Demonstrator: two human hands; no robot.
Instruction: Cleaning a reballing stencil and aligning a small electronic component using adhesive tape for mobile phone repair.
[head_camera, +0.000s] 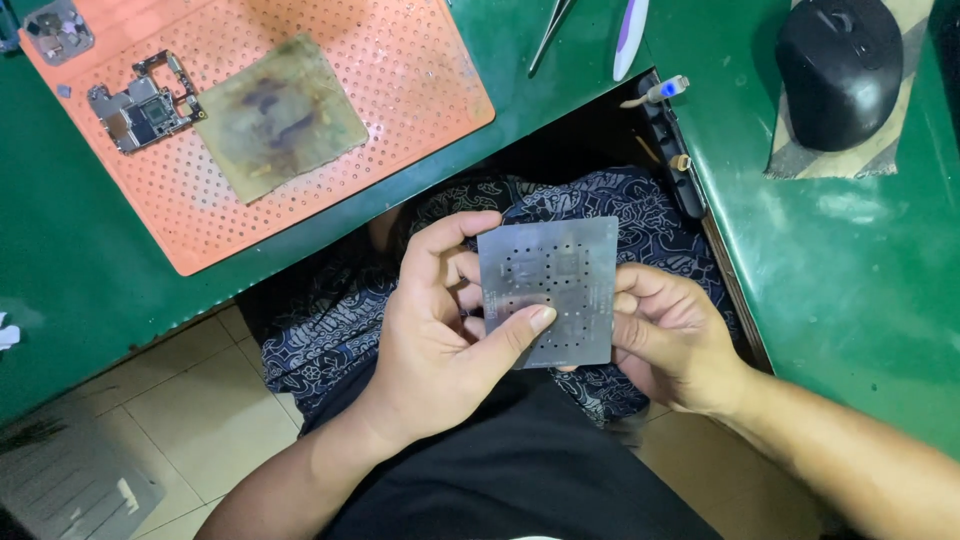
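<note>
A thin grey perforated metal stencil plate (548, 290) is held above the lap, below the orange perforated mat (330, 150). Left hand (435, 335) and right hand (670, 340) fingers are clamped on opposite edges; edge-only grip is advised.

Bare forearms, dark clothing

The left hand (440, 330) and right hand (675, 340) wear no gloves, rings or watch, and no sleeves reach the forearms. A plain black garment covers the torso; below lies navy cloth with a pale swirling pattern.
</note>
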